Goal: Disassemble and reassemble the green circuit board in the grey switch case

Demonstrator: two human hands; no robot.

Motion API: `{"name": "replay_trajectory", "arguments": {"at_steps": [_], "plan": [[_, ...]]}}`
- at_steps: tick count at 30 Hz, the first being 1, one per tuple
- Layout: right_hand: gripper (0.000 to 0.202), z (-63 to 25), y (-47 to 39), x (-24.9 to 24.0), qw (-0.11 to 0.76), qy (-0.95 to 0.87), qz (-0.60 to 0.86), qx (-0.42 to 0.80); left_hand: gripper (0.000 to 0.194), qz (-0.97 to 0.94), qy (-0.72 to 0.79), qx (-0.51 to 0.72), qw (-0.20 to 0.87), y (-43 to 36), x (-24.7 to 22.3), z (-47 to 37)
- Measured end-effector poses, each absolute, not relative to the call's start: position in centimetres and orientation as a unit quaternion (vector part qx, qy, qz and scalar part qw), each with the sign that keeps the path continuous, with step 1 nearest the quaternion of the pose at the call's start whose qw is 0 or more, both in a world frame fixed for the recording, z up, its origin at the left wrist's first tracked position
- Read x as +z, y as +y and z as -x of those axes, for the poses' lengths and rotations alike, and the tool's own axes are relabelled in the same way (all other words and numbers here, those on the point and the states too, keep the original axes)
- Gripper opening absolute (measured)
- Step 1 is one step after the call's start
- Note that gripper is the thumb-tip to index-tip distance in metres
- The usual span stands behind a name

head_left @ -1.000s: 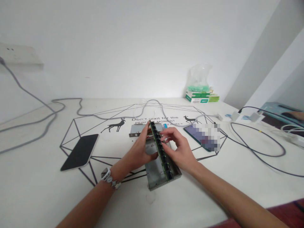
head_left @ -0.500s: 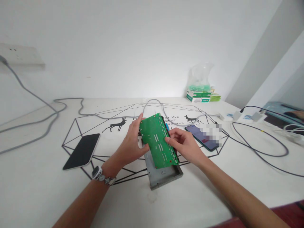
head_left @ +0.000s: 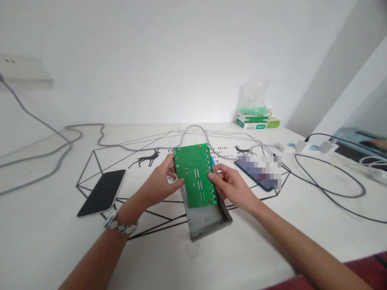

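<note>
Between my two hands is a green circuit board [head_left: 193, 177], its flat soldered side facing me. My left hand [head_left: 165, 175] grips its left edge, thumb on the face and fingers behind. At the right edge my right hand [head_left: 229, 180] pinches the board, with the thumb on its row of solder points. A bit of blue part [head_left: 212, 161] shows behind that edge. Below the board lies a shallow grey metal case [head_left: 205, 225], open side up; the board hides its far portion.
A dark tablet-like device [head_left: 102, 192] lies to the left, a phone [head_left: 255, 174] to the right. Grey cable [head_left: 121, 148] runs along the back. A power strip [head_left: 308, 148] with plugs and a black cable [head_left: 329, 196] are at right. Small boxes [head_left: 252, 121] stand by the wall.
The circuit board has turned more upright and shifted slightly left, uncovering more of the metal case. My left hand has moved with it, its fingers now curled behind the edge.
</note>
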State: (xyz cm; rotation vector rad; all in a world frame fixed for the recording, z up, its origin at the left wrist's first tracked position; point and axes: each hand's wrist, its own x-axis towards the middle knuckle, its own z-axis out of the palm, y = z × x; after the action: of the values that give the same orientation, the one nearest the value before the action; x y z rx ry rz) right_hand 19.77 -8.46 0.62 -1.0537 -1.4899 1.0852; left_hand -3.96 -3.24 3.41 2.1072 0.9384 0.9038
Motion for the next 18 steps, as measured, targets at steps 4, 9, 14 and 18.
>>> {"name": "replay_trajectory", "arguments": {"at_steps": [4, 9, 14, 18], "plan": [[0.031, -19.6, -8.6, 0.8, 0.473, -0.611, 0.426, 0.471, 0.066, -0.781, 0.332, 0.326, 0.416, -3.5, 3.8, 4.3], [0.033, -19.6, -8.7, 1.0, 0.455, -0.609, 0.434, 0.484, 0.068, -0.734, 0.336, 0.329, 0.49, -4.0, 4.5, 4.2], [0.035, -19.7, -8.8, 1.4, 0.455, -0.59, 0.41, 0.526, 0.072, -0.693, 0.299, 0.381, 0.534, -4.1, 5.2, 3.8], [0.034, -20.0, -9.0, 2.1, 0.471, -0.565, 0.374, 0.565, 0.071, -0.646, 0.279, 0.427, 0.568, -4.4, 5.7, 3.6]]}}
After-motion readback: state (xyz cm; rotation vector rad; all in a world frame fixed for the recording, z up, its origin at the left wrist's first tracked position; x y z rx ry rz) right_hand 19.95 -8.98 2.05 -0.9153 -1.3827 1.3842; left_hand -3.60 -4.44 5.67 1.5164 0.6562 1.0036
